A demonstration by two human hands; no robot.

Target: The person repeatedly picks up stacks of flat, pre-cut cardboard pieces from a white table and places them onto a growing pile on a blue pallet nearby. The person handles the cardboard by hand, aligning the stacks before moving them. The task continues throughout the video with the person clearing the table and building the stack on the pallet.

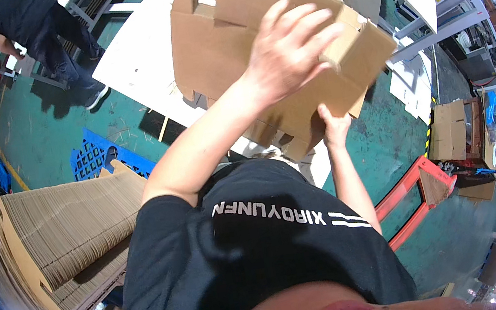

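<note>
A brown cardboard box blank (pixel 201 53), with cut flaps and fold lines, is in front of me, tilted over a white table (pixel 130 51). Its right-hand part is bent up along creases. My left hand (pixel 290 52) is over the middle of the cardboard with its fingers spread, slightly blurred; whether the palm touches the board cannot be made out. At the near right edge, my right hand (pixel 337 130) grips the cardboard, thumb on the facing side and the other fingers hidden behind it.
Stacked flat cardboard (pixel 73 226) stands close on my left, beside a blue plastic pallet (pixel 94 155). A red pallet jack (pixel 402 196) is on the green floor at right, near an open carton (pixel 450 131). Another person (pixel 43 31) stands at the far left.
</note>
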